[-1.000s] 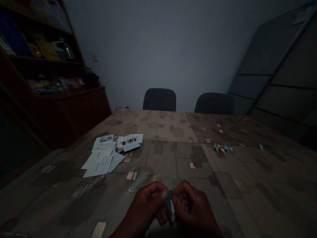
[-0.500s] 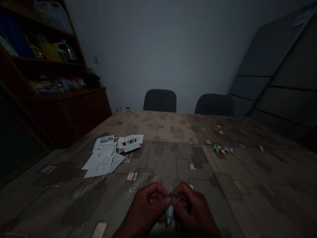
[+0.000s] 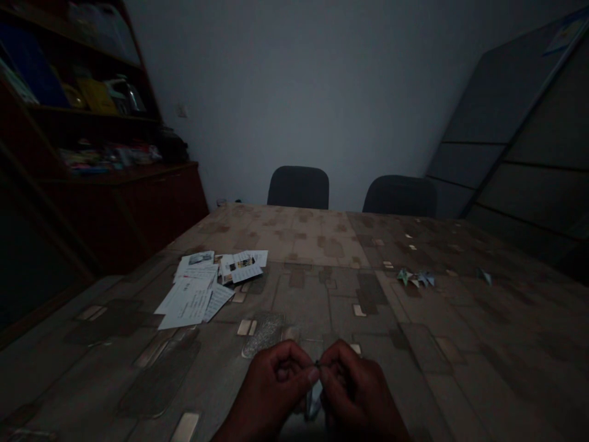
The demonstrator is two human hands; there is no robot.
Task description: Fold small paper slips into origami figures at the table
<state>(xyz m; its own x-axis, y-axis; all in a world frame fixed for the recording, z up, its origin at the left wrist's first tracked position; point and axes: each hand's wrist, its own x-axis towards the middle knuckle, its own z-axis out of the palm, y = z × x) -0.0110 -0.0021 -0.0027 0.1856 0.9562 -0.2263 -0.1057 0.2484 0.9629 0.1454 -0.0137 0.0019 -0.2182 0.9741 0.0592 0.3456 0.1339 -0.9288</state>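
My left hand (image 3: 271, 387) and my right hand (image 3: 356, 390) meet at the bottom middle of the view, low over the patterned table (image 3: 322, 294). Both pinch a small folded piece of paper (image 3: 315, 400) between thumbs and fingertips; it hangs down between the hands and is mostly hidden by them. The room is dim, so the paper's shape is hard to make out.
A loose pile of printed paper sheets (image 3: 202, 288) lies at the left of the table. Small folded paper figures (image 3: 415, 278) sit at the right, with another single one (image 3: 485, 277) further right. Two dark chairs (image 3: 299, 187) stand at the far edge; a wooden shelf unit (image 3: 83, 141) is on the left.
My hands pressed closer together over the folded paper, so less of it shows. The view shifted slightly down and left.
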